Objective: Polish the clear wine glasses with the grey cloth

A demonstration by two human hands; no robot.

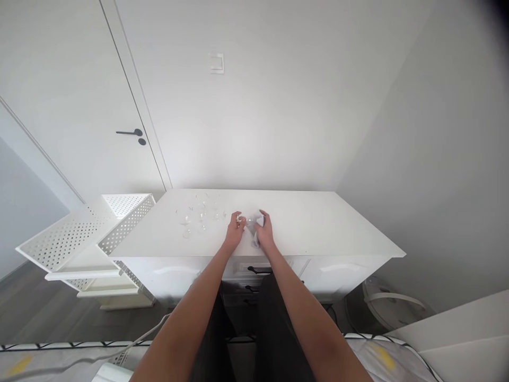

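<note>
Above the white cabinet top [306,223], both of my hands are close together at the middle of its front part. My left hand [235,231] is closed around one end of a small clear stemmed glass [249,219], which seems to lie sideways between the hands. A thin pale grey cloth [255,243] is bunched in my right hand [266,232], pressed to the other end of the glass and hanging below the fingers. Part of the glass is hidden by the fingers and cloth. To the left stand several clear stemmed glasses [202,216], faint against the white surface.
A white perforated metal shelf cart [67,239] stands left of the cabinet, near a door with a dark handle [129,132]. Drawers with dark pulls [259,270] face me. A grey bin [385,302] sits at the lower right. A mattress edge [71,347] runs along the bottom.
</note>
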